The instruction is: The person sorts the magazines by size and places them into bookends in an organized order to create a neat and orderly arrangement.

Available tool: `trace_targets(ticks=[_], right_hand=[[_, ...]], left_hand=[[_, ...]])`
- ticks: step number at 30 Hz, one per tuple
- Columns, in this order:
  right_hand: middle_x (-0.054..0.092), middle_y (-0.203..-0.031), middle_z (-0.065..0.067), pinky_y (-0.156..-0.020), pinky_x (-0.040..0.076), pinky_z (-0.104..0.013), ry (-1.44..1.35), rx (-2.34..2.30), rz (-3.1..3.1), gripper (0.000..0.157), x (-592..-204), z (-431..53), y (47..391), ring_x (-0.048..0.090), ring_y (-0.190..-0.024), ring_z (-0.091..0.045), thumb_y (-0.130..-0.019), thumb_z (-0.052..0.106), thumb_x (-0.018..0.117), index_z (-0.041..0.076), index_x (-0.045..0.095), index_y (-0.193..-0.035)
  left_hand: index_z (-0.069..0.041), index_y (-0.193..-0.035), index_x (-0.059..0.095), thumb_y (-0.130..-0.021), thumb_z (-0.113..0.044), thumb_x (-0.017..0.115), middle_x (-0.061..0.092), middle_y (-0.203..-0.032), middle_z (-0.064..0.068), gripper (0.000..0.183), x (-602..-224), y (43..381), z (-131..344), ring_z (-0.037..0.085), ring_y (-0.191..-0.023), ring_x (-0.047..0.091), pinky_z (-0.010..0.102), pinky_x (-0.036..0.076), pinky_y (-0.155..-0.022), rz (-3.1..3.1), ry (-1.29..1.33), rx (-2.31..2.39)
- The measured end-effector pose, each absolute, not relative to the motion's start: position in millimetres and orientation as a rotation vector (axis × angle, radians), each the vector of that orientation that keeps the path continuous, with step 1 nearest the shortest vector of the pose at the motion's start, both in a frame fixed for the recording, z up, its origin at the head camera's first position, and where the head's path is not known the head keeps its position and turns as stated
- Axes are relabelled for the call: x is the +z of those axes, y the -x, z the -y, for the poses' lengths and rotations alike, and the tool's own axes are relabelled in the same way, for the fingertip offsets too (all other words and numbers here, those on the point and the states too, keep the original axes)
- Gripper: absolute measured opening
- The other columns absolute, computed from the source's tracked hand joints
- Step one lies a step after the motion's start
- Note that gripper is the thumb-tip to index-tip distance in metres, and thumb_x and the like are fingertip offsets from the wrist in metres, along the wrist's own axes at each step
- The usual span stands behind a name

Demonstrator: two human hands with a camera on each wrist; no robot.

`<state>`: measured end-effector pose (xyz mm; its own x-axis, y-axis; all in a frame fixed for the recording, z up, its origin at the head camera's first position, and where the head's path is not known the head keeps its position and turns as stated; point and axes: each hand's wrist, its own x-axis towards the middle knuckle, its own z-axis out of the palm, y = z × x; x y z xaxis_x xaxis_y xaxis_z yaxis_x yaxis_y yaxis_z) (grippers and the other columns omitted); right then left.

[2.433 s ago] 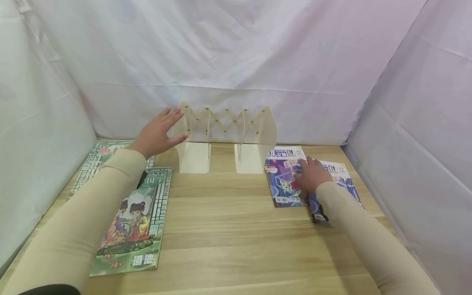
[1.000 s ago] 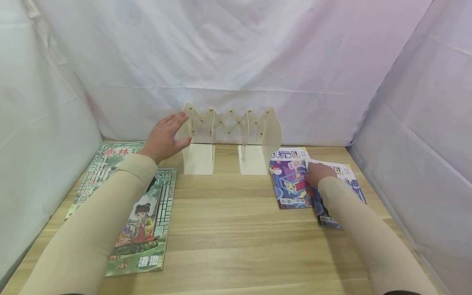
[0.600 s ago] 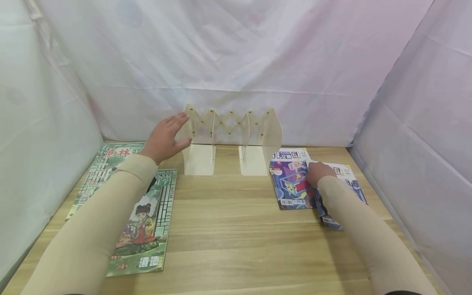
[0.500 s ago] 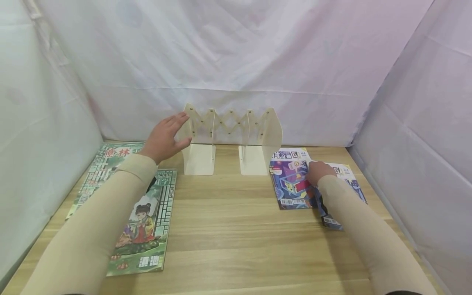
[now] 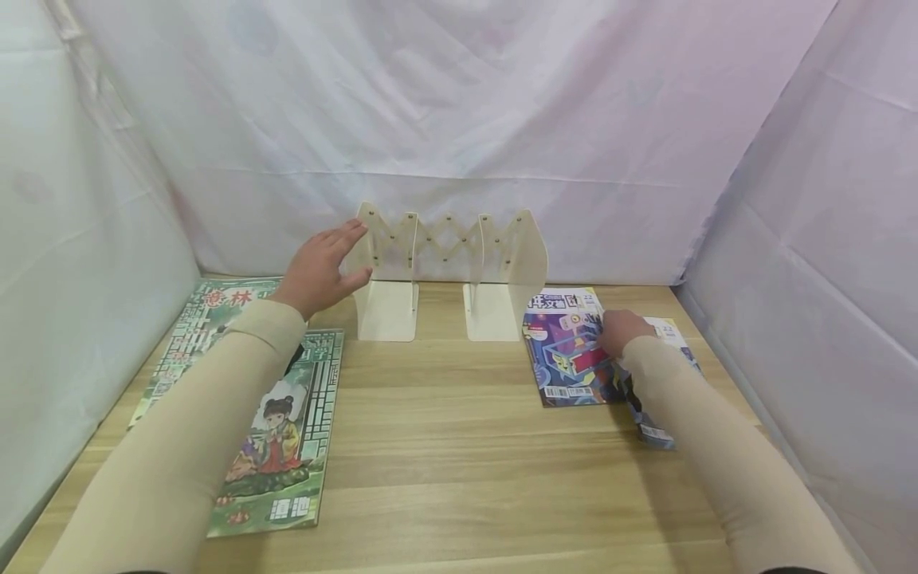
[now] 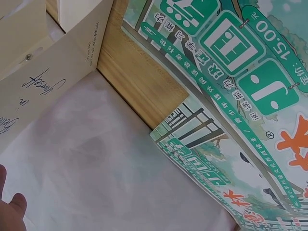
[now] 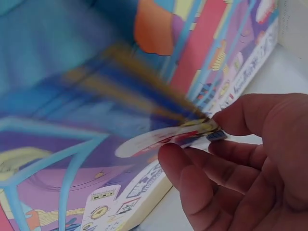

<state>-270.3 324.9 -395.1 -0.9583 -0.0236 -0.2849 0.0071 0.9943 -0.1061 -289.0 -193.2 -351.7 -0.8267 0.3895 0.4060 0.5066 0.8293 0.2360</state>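
Observation:
My right hand point(image 5: 622, 331) pinches the left edge of the right-hand purple magazine point(image 5: 668, 331) between thumb and fingers. In the right wrist view, that edge is blurred and tilted up beside the thumb point(image 7: 248, 113). The hand and sleeve hide much of its cover. Just left of it lies a second purple magazine point(image 5: 562, 359), flat on the table. My left hand point(image 5: 319, 271) is raised with fingers spread, against the left end panel of a cream expandable bookend point(image 5: 529, 255). Only its fingertips show in the left wrist view, beside the panel with handwriting point(image 6: 43, 91).
Two green magazines lie on the left, one point(image 5: 287, 446) nearer and the other point(image 5: 179, 327) behind it, partly under my left forearm. The bookend's base plates point(image 5: 387, 311) stand on the wooden table point(image 5: 445, 462). White cloth point(image 5: 459, 96) encloses the back and sides.
My right hand has gone from resting on the purple magazines to gripping the right one's edge, which now tilts up and has shifted slightly. The left hand stays at the bookend.

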Motion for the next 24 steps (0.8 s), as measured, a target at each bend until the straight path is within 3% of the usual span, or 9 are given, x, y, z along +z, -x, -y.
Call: trace_targets(ticks=[6, 24], right_hand=[[0.065, -0.098, -0.022, -0.086, 0.050, -0.056, 0.001, -0.248, -2.823, 0.036, -393.4, -330.4, 273.6, 0.062, -0.090, -0.036, -0.090, 0.015, 0.063, -0.011, 0.057, -0.115], [0.059, -0.113, -0.034, -0.077, 0.054, -0.051, 0.026, -0.365, -2.897, 0.038, -364.4, -331.8, 249.6, 0.061, -0.094, -0.041, -0.091, 0.010, 0.056, -0.014, 0.051, -0.120]], left_hand=[[-0.006, -0.152, 0.039, -0.093, -0.035, 0.067, 0.034, -0.158, 0.014, 0.072, -352.4, 288.7, 193.8, 0.040, -0.139, 0.038, 0.054, 0.026, -0.115, 2.679, 0.663, -0.483], [-0.004, -0.151, 0.039, -0.093, -0.035, 0.066, 0.034, -0.157, 0.015, 0.071, -350.2, 285.8, 191.5, 0.042, -0.136, 0.041, 0.055, 0.029, -0.114, 2.671, 0.676, -0.489]])
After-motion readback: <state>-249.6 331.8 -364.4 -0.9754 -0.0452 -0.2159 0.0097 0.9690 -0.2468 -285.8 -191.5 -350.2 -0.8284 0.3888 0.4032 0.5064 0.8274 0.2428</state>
